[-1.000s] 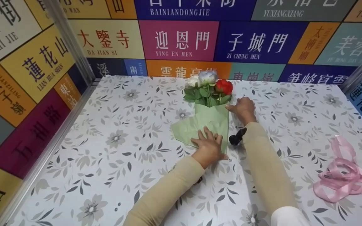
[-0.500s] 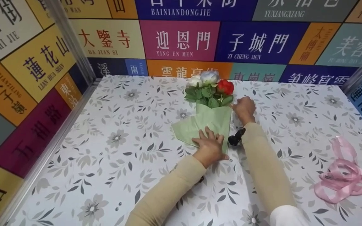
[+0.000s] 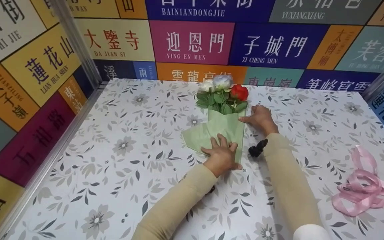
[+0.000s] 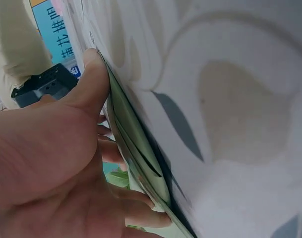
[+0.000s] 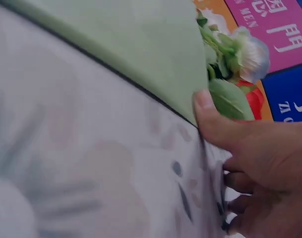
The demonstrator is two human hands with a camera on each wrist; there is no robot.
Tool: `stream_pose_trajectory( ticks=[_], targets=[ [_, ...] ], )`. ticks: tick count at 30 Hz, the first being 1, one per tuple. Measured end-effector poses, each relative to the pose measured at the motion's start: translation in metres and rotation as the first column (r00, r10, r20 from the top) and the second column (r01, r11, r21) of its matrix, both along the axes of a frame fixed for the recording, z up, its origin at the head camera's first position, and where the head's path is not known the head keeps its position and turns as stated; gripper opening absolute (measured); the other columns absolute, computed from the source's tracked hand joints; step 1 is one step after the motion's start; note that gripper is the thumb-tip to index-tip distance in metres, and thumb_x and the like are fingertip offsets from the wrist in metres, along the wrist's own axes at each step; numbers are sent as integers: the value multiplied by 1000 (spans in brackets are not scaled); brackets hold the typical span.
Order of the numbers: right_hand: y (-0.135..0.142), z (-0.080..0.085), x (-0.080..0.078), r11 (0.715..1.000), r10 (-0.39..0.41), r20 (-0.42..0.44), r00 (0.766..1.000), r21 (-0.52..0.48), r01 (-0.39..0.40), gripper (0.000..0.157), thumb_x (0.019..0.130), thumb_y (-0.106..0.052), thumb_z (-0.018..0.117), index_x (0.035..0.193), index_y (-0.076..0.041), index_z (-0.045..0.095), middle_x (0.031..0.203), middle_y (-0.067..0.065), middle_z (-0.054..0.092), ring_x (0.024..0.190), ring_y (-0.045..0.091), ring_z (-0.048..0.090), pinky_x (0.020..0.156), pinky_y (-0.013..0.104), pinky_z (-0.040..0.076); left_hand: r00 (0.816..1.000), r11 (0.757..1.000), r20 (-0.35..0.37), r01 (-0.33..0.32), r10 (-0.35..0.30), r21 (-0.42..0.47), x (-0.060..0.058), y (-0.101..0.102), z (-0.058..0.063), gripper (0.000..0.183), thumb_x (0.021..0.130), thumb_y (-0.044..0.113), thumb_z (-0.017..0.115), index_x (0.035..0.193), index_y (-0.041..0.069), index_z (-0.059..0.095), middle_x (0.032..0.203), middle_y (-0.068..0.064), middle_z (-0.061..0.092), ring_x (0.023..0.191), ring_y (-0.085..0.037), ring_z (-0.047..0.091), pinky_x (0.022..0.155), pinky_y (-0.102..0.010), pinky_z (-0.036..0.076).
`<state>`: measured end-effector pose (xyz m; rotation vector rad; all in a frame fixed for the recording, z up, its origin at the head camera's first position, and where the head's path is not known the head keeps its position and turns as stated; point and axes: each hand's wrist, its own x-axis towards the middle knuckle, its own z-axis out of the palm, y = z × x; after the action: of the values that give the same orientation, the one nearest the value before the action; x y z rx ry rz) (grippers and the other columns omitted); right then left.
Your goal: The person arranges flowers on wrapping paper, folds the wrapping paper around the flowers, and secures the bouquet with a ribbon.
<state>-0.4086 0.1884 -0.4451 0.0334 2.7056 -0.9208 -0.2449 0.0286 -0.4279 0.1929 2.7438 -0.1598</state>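
Observation:
A bouquet lies on the patterned tablecloth, with a red flower (image 3: 239, 92), a white flower (image 3: 206, 86) and a pale bluish flower (image 3: 222, 81) above green leaves (image 3: 220, 99). Light green wrapping paper (image 3: 223, 125) surrounds its lower part, with one flap spread to the left. My left hand (image 3: 221, 156) presses on the lower paper, fingers spread. In the left wrist view, folded paper layers (image 4: 133, 129) lie beside the palm. My right hand (image 3: 260, 118) is at the paper's upper right edge. Its thumb (image 5: 210, 116) touches the paper's corner, while the other fingers bend beside it over the cloth.
A loose pink ribbon (image 3: 362, 190) lies in a heap on the right of the floral tablecloth (image 3: 125, 186). Walls of colourful panels with lettering (image 3: 192, 41) stand behind and left of the table. A black wrist camera (image 3: 257, 148) sits by the right sleeve.
My right hand first moved slightly right off the paper's edge with its thumb drawn in, then its thumb reached back onto the edge. My left hand stays pressed on the paper.

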Motion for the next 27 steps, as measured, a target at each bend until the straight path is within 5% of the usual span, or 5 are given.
stream_pose_trajectory(
  ticks=[4, 7, 11, 16, 27],
  targets=[
    [-5, -5, -1, 1000, -26, -70, 997, 1, 26, 76, 91, -41, 73, 143, 9, 47, 151, 30, 43, 142, 44, 39, 119, 51, 35, 1000, 1000, -2, -10, 10, 9, 0, -2, -2, 84, 84, 77, 54, 152, 35, 29, 168, -16, 14, 154, -38, 21, 106, -65, 42],
    [-8, -9, -2, 997, -71, -138, 988, 7, 73, 42, 91, -36, 73, 95, 4, 61, 103, 23, 62, 101, 36, 55, 87, 40, 49, 1000, 1000, -2, -4, 4, 5, 1, -3, -3, 86, 84, 78, 52, 154, 36, 27, 168, -16, 13, 154, -38, 20, 106, -65, 42],
    [-10, -15, -5, 993, -109, -212, 971, 18, 116, 47, 93, -29, 71, 69, -9, 36, 69, 4, 30, 71, 24, 33, 63, 35, 28, 1000, 1000, -1, 10, -10, -24, 1, -3, -4, 88, 84, 80, 49, 157, 39, 23, 169, -15, 12, 154, -37, 20, 105, -64, 43],
    [-6, -13, -5, 993, -103, -164, 981, 32, 110, 38, 101, -30, 59, 106, 8, 60, 107, 25, 60, 101, 36, 52, 90, 49, 46, 1000, 993, 26, 20, -17, -120, -1, -1, -3, 92, 83, 86, 40, 159, 41, 13, 170, -10, 7, 156, -31, 18, 105, -55, 47],
    [12, 4, 2, 996, 8, 142, 990, -87, 4, 93, 92, -67, 54, 160, -11, 23, 168, 15, 16, 151, 38, 25, 122, 54, 27, 998, 995, 60, -16, 22, -100, -4, -2, 1, 99, 83, 85, 43, 160, 38, 4, 168, -22, 8, 156, -33, 16, 109, -56, 42]
  ],
)
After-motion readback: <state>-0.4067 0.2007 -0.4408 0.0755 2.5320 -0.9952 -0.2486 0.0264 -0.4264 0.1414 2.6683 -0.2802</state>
